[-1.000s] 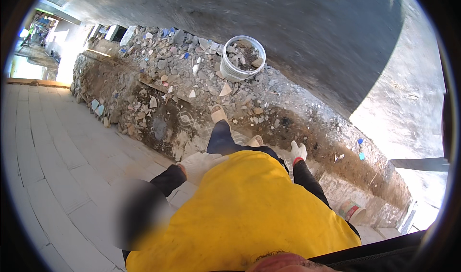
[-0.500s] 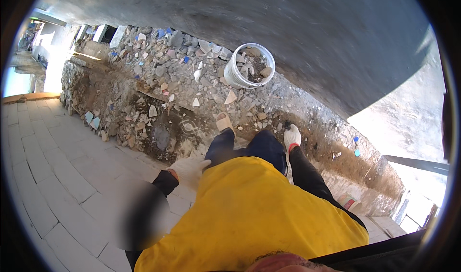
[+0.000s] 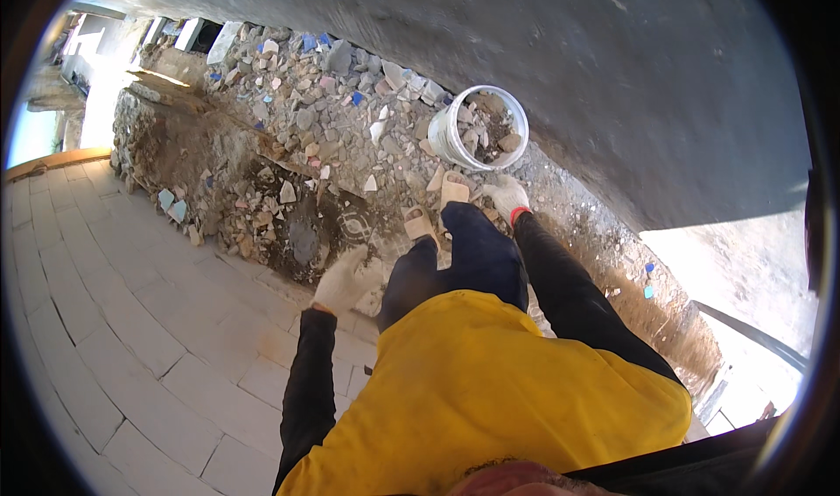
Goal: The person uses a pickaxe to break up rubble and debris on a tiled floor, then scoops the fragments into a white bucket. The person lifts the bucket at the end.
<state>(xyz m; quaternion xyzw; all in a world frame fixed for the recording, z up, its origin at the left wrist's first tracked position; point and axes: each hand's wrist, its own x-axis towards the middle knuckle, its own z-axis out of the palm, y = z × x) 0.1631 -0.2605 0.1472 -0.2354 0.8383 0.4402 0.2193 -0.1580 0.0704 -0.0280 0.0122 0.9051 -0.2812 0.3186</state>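
My left hand point(image 3: 343, 284), in a white work glove, hangs beside my left knee above the edge of the rubble. Its fingers look stretched out and apart, with nothing visible in them. My right hand point(image 3: 507, 198), also in a white glove with a red cuff, is just below a white plastic bucket point(image 3: 448, 134), near its base. Its fingers point toward the ground and their grip is blurred. The bucket stands near the dark wall, partly filled with broken stones and dirt point(image 3: 490, 129). My sandalled feet point(image 3: 420, 222) stand on the dirt between my hands.
Broken stone and tile rubble point(image 3: 324, 111) spreads left of the bucket, with white and blue shards. A grey wall point(image 3: 612, 85) rises along the far side. Pale floor tiles point(image 3: 131, 321) lie at the left, bordering the dirt strip. A bar point(image 3: 752, 331) juts in at the right.
My right hand has moved forward and left, from the dirt at my right to beside the bucket. My left hand has reached forward from my thigh. Both sandals now show.
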